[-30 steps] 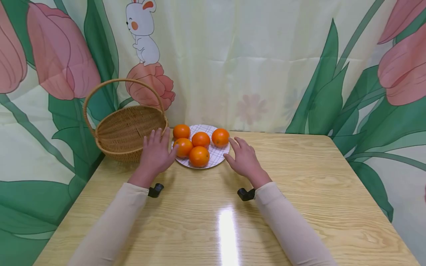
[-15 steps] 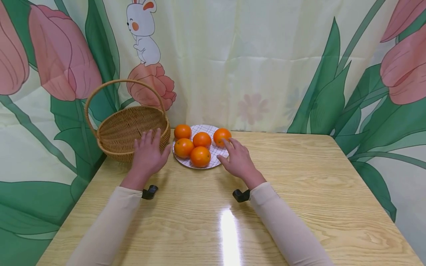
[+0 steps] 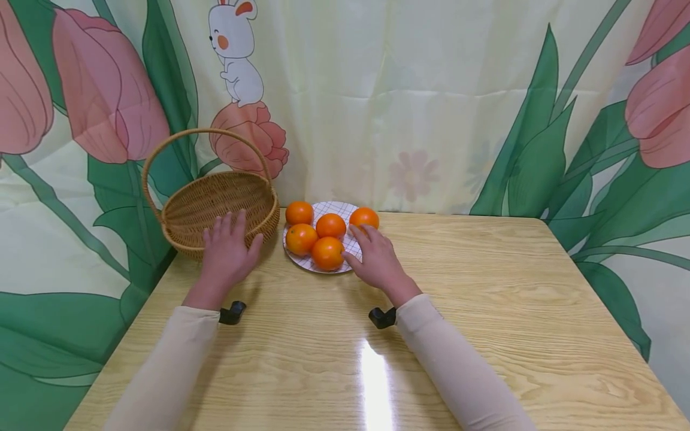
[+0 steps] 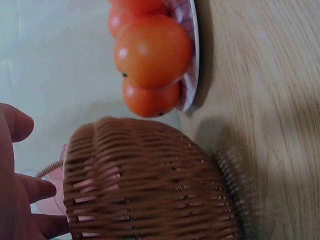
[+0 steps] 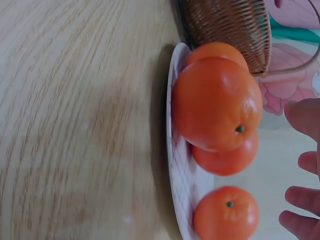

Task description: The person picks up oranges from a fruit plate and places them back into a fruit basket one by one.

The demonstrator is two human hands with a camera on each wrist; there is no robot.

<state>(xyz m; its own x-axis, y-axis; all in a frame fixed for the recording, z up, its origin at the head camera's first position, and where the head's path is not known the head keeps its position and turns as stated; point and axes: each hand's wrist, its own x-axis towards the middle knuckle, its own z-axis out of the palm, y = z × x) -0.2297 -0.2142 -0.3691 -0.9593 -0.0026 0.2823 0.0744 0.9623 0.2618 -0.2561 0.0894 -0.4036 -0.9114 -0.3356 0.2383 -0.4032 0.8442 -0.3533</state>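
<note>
Several oranges point(image 3: 327, 254) sit together on a white plate point(image 3: 336, 207) with a thin checked pattern. My right hand point(image 3: 380, 260) hovers over the plate's right side, fingers spread and holding nothing. Its fingertips overlap the rightmost orange point(image 3: 364, 218) in the head view, but the right wrist view shows a gap between fingers and fruit. A woven wicker basket point(image 3: 215, 200) with a tall handle stands left of the plate. My left hand point(image 3: 226, 257) is in front of the basket with loosely extended fingers, near the basket wall point(image 4: 145, 180); whether it touches the rim cannot be told.
Plate and basket stand at the back of a light wooden table point(image 3: 302, 353), against a curtain point(image 3: 442, 131) printed with tulips and a rabbit. Bare wood spreads to the right and in front. Black wrist devices point(image 3: 382, 318) sit under both sleeves.
My left hand has drawn back left, away from the plate, across the basket's front. My right hand has moved left over the plate's edge. The oranges and basket have stayed in place.
</note>
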